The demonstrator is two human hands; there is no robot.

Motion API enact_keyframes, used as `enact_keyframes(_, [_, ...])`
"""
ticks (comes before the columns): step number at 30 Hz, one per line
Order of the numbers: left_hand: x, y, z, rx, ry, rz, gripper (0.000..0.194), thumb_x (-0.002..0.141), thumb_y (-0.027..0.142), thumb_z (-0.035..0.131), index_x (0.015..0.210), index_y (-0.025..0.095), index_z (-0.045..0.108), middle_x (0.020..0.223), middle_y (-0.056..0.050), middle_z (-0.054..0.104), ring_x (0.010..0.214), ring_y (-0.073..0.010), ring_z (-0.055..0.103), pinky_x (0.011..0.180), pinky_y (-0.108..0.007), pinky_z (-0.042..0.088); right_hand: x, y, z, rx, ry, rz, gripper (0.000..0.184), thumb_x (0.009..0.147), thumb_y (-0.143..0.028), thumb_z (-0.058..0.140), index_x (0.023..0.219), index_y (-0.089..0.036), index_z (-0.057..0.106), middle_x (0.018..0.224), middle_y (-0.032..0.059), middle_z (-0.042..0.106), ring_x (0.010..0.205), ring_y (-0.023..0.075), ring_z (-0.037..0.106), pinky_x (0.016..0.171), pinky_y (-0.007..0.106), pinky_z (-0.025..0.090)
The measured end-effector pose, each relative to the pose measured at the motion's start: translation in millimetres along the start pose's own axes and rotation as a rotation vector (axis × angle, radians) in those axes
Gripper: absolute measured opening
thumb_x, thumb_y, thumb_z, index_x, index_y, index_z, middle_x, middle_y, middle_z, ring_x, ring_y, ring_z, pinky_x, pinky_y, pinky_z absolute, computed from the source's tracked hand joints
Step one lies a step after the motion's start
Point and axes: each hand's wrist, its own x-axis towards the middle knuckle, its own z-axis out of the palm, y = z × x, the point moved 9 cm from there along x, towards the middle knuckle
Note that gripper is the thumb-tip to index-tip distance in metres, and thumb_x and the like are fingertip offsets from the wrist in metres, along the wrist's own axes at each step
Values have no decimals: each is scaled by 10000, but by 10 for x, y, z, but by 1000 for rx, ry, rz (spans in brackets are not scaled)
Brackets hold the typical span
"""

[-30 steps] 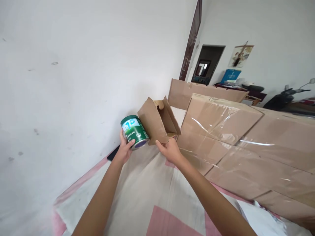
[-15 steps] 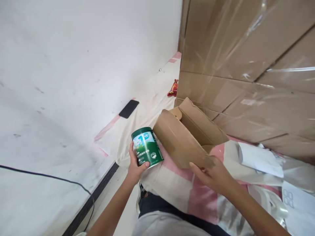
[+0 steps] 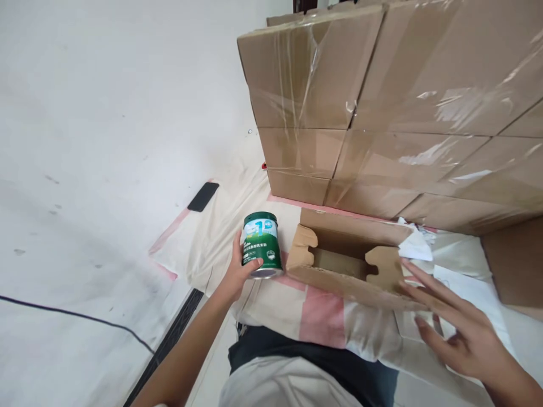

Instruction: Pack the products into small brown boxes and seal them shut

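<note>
My left hand (image 3: 238, 272) grips a green and white tin can (image 3: 262, 243), held upright just left of a small open cardboard box (image 3: 339, 282). The box lies on a white and pink cloth (image 3: 314, 316), its opening facing up and its flaps folded inward. My right hand (image 3: 458, 330) hovers at the box's right end with fingers spread and holds nothing; the fingertips are close to the box edge.
A tall stack of large taped cardboard cartons (image 3: 382, 107) stands right behind the small box. A black phone (image 3: 203, 196) lies on the cloth by the white wall. White papers (image 3: 445, 265) lie to the right. A black cable (image 3: 85, 319) runs along the wall.
The small box has gone from my right hand down onto the cloth, opening up. My right hand let go and opened. The can stayed in my left hand.
</note>
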Motion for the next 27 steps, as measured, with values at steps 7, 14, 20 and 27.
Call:
enact_keyframes(7, [-253, 890, 226, 225, 30, 474, 1305, 633, 525, 901, 1633, 372, 76, 1680, -133, 245, 1506, -416, 378, 1136, -516, 487, 159, -398, -550, 40, 403, -35, 342, 896, -374, 637, 1152, -581, 730, 1001, 88, 770, 880, 326, 749, 687, 525, 575])
enact_keyframes(14, [-703, 1706, 867, 227, 12, 895, 1334, 660, 415, 920, 1638, 352, 15, 1693, -116, 228, 1550, -429, 300, 1220, -553, 392, 1144, -1044, 356, 665, -162, 115, 698, 880, -439, 780, 1497, -376, 458, 1516, 87, 568, 1360, 305, 589, 1090, 521, 547])
enact_keyframes(20, [-689, 1600, 1252, 140, -287, 745, 1323, 684, 523, 914, 1635, 445, -2, 1747, -23, 93, 1581, -410, 246, 1250, -617, 358, 1520, -1197, 701, 1005, -330, 260, 859, 723, -408, 905, 1451, -272, 469, 1408, 100, 657, 1248, 306, 672, 1040, 471, 590])
enact_keyframes(27, [-433, 1135, 1319, 379, -669, 603, 778, 971, 522, 607, 1637, 373, 233, 1668, -53, 380, 1515, -354, 414, 1290, -648, 207, 1356, -605, 622, 931, -317, 470, 812, 704, -337, 913, 1408, -261, 516, 1326, 85, 713, 1199, 314, 697, 961, 456, 618])
